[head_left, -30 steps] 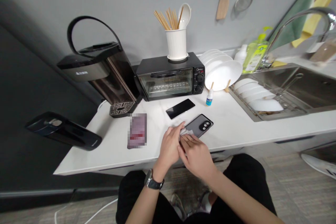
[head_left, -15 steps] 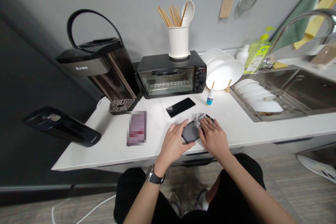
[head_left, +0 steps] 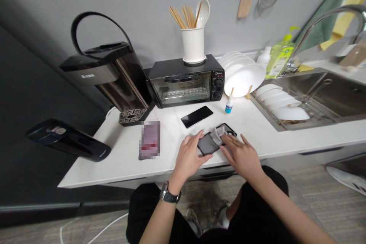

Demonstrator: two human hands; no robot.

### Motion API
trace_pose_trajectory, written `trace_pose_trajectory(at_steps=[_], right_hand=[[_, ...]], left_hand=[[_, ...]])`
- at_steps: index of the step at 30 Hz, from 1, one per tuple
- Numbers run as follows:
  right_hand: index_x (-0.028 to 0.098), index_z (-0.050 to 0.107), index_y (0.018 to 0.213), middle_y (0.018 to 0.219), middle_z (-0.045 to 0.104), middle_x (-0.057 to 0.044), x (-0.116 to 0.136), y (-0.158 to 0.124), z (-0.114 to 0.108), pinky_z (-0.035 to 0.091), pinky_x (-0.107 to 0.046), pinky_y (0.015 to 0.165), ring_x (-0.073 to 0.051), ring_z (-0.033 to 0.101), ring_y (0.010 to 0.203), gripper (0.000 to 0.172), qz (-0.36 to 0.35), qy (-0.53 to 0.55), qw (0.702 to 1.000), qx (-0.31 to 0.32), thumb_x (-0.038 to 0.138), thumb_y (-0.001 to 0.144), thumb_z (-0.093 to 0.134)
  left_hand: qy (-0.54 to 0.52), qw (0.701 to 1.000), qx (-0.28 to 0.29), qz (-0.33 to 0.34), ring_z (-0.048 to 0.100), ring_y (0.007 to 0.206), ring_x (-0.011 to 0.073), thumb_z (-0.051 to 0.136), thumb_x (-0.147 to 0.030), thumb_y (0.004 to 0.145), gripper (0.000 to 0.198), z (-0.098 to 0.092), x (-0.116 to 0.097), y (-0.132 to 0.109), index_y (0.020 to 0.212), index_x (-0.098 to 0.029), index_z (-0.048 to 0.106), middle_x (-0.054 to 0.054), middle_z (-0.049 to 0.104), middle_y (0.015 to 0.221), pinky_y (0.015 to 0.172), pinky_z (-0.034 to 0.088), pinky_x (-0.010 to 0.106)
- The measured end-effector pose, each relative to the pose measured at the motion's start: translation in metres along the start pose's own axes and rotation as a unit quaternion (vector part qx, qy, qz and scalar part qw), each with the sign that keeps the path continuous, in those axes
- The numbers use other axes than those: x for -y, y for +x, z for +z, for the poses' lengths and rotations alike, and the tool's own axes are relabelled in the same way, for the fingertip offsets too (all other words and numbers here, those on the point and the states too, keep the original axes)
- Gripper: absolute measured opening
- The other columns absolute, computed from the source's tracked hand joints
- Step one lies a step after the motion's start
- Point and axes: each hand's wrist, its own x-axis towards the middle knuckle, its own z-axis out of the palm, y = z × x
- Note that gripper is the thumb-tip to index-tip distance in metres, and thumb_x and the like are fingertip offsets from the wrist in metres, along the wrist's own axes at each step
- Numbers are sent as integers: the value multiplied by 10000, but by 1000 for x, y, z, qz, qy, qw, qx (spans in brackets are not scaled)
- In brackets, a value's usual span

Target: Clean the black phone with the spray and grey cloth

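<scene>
A black phone case [head_left: 206, 145] with a camera cutout lies inside up near the counter's front edge. My left hand [head_left: 190, 156], wearing a watch, grips its left end between thumb and fingers. A crumpled light grey cloth [head_left: 218, 135] rests across the middle of the case. My right hand [head_left: 241, 155] is open, fingers stretched out, with its fingertips at the right side of the cloth. Just behind the case lies a black smartphone [head_left: 197, 116], screen up. A small white bottle with a blue label [head_left: 228, 106] stands behind and to the right.
A toaster oven [head_left: 185, 82] stands at the back, with a water dispenser [head_left: 114, 80] to its left. A dark thermos [head_left: 68, 139] and a pixelated flat item [head_left: 150, 140] are on the left. White plates [head_left: 244, 78] and a sink [head_left: 281, 126] are on the right.
My right hand has slid right and drawn back from the cloth, its fingers spreading. More of the cloth and the case's camera cutout now show. My left hand keeps its place.
</scene>
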Motion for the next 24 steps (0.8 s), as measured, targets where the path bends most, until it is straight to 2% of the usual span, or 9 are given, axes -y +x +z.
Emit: trace_pose_trajectory(at_steps=[2,5,9,12,14,16,19,22,24], right_hand=[[150,644,1370,1377,694,-162,-11,7,5,416,-585,1156,-315,657,1289,416,20,-33,999,-12,382,1095,436],[87,648,1348,1382,680,-205,-4,24,17,442,-571,1136,-341,640,1303,456,36,-43,998,-23,396,1094,431],[51,671,1293,1327,702,-239,36,40,27,456,-562,1125,-366,635,1296,441,51,-14,998,-37,374,1076,464],[106,676,1294,1299,729,-189,68,32,24,444,-532,1153,-317,657,1269,385,-9,55,998,1,341,1069,470],[128,659,1322,1328,721,-165,78,18,18,439,-511,1168,-293,647,1292,389,-42,96,994,23,362,1067,483],[157,659,1328,1339,720,-146,73,4,11,435,-525,1172,-287,642,1308,387,-47,109,992,31,389,1068,490],[204,663,1335,1346,721,-118,41,-7,4,415,-558,1178,-285,638,1321,366,-35,72,996,28,384,1081,471],[168,629,1386,1401,680,-155,3,-1,3,391,-613,1175,-331,626,1331,428,5,-1,1000,-2,422,1084,463],[136,624,1384,1413,665,-183,-9,9,6,381,-635,1170,-348,644,1302,457,28,-28,999,-17,440,1084,460]], left_hand=[[-4,1000,-4,4,546,1246,306,861,-331,796,927,0,-2,1,1582,-313,370,49,624,1448,1101,460,491],[-9,1000,-7,10,549,1238,296,857,-309,794,900,0,-4,1,1566,-302,396,47,637,1427,1089,473,474],[-4,1000,-9,7,543,1220,295,823,-261,803,842,0,-4,0,1547,-282,428,53,644,1412,1083,472,468],[11,1000,-2,11,549,1191,287,685,-136,852,778,-2,-1,-2,1567,-274,409,66,643,1405,1068,472,451],[20,1000,12,14,555,1167,289,651,-117,858,803,-2,0,-4,1594,-277,372,75,645,1395,1046,478,449],[23,1000,16,8,549,1175,300,707,-162,847,846,-1,0,-5,1605,-281,351,79,642,1398,1046,478,463],[14,1000,-2,-5,540,1211,309,811,-272,820,892,2,-1,-6,1593,-293,366,70,638,1416,1065,472,485],[-2,1000,-9,-3,553,1214,305,864,-342,792,932,2,-3,-4,1583,-316,372,55,646,1412,1063,479,482],[-7,1000,-11,4,555,1223,298,877,-327,780,944,2,-4,-1,1579,-323,375,46,646,1414,1073,476,475]])
